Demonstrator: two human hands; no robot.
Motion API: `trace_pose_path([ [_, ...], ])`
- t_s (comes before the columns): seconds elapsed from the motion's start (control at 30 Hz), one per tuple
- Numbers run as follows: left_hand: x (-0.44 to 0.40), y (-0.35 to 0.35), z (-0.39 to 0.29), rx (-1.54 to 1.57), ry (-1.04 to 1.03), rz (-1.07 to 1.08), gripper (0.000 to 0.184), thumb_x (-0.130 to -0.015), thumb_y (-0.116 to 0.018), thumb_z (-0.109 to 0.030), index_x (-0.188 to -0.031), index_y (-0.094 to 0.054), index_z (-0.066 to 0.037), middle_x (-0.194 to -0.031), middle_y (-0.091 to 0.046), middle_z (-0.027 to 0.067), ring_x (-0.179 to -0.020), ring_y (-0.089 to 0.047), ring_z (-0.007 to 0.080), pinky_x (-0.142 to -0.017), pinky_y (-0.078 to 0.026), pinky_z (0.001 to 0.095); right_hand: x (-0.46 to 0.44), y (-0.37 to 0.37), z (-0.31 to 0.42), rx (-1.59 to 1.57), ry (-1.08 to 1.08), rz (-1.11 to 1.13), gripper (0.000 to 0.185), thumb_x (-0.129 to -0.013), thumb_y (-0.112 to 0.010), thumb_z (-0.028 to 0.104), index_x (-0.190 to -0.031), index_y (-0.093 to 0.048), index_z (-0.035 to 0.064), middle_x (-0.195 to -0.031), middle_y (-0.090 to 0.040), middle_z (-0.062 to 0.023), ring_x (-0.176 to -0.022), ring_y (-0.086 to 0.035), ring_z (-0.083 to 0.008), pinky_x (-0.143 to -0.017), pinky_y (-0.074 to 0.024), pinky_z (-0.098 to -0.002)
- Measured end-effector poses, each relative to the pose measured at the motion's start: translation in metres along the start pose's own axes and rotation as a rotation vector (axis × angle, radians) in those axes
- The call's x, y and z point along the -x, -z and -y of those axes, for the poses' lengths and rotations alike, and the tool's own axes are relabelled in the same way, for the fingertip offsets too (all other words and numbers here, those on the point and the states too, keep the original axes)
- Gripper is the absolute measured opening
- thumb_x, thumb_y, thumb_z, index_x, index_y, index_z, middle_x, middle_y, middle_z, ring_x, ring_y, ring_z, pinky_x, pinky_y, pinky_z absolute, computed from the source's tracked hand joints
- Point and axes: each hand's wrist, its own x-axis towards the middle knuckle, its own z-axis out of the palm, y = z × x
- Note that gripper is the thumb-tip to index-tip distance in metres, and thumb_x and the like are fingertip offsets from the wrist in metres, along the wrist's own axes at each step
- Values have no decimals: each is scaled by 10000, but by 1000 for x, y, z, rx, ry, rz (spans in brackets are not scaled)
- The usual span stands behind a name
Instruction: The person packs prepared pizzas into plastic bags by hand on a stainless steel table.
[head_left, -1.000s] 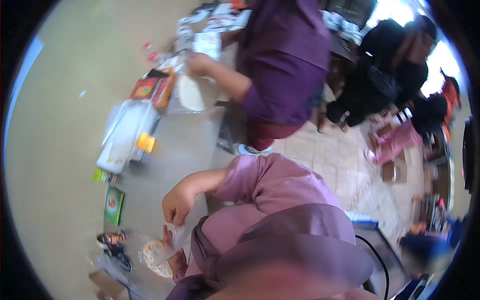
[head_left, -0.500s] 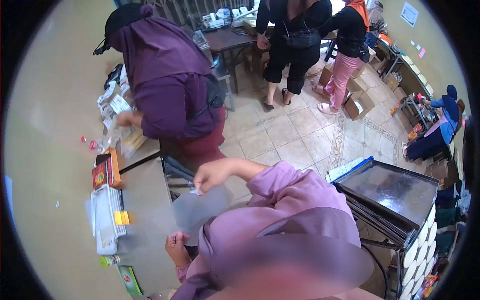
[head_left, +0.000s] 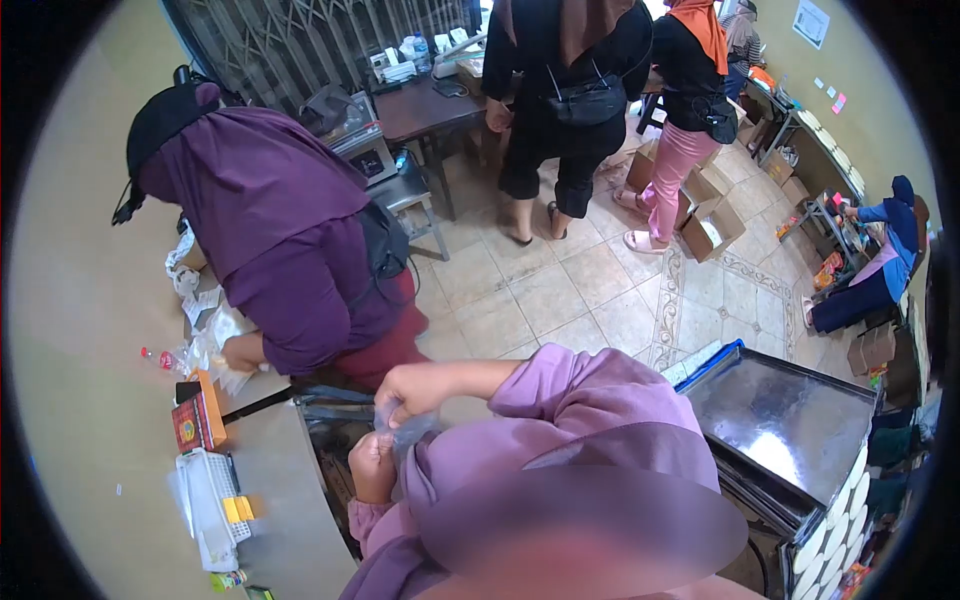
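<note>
My right hand point(head_left: 400, 396) and my left hand point(head_left: 372, 468) are close together in front of my chest, beside the edge of the grey table point(head_left: 290, 490). Both are closed on a thin, see-through plastic bag point(head_left: 414, 430), which looks bunched between them. My right hand is above my left in the view, with its fingers pinched at the plastic. Part of the bag lies against my mauve clothing, and its full shape is hard to make out.
On the table stand a white plastic basket point(head_left: 207, 500), a yellow block-like item point(head_left: 238, 509) and an orange-red box point(head_left: 198, 415). A co-worker in purple point(head_left: 290, 230) leans over plastic packs beyond them. Dark metal trays point(head_left: 785, 420) stand on a rack at right.
The plastic, spread out half a second ago, is now gathered up. My hands have come together. The view has shifted, and the co-worker in purple bends further over the table.
</note>
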Motion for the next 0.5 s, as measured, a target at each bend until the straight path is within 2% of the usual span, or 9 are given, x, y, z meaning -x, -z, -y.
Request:
trace_pose_path([
  [0.13, -40, -25, -6, 12, -5, 59, 345, -890, -479, -288, -724, -524, 12, -670, -511, 188, -601, -512, 356, -538, -388, 395, 16, 39, -9, 121, -74, -85, 177, -706, -686, 161, -783, -606, 23, -702, -611, -139, -643, -594, -272, -588, -438, -368],
  [0.2, -56, -39, -11, 105, -60, -51, 324, -894, -470, -270, -754, -557, 9, -692, -526, 192, -609, -515, 362, -546, -392, 406, 22, 53, -11, 139, -97, -124, 199, -732, -677, 216, -764, -609, 32, -673, -600, -143, -620, -586, -292, -566, -431, -378],
  [0.33, -80, -42, -30, 11, -6, -65, 282, -896, -467, -233, -827, -595, 8, -763, -560, 182, -672, -549, 348, -593, -422, 393, 29, 70, -33, 281, -90, -163, 233, -765, -642, 275, -735, -603, 48, -649, -582, -151, -621, -577, -317, -557, -424, -395],
  [0.4, -88, -44, -34, 41, -99, -147, 266, -893, -476, -214, -912, -617, 10, -872, -588, 166, -793, -581, 324, -680, -452, 365, 34, 74, -42, 349, -171, -255, 263, -779, -617, 316, -709, -595, 63, -635, -566, -156, -628, -572, -332, -557, -422, -413],
  [0.43, -89, -44, -31, 57, -80, -117, 283, -892, -490, -228, -952, -633, 8, -1035, -575, 166, -910, -584, 300, -781, -455, 343, 35, 74, -46, 340, -174, -247, 263, -779, -617, 316, -709, -595, 63, -635, -566, -156, -628, -572, -332, -557, -422, -413],
  [0.5, -92, -46, -38, 126, -70, -92, 299, -890, -495, -248, -951, -642, 6, -1083, -553, 179, -933, -581, 297, -802, -452, 345, 38, 76, -52, 462, -207, -270, 275, -776, -618, 340, -700, -597, 77, -640, -575, -150, -626, -571, -342, -560, -424, -428],
])
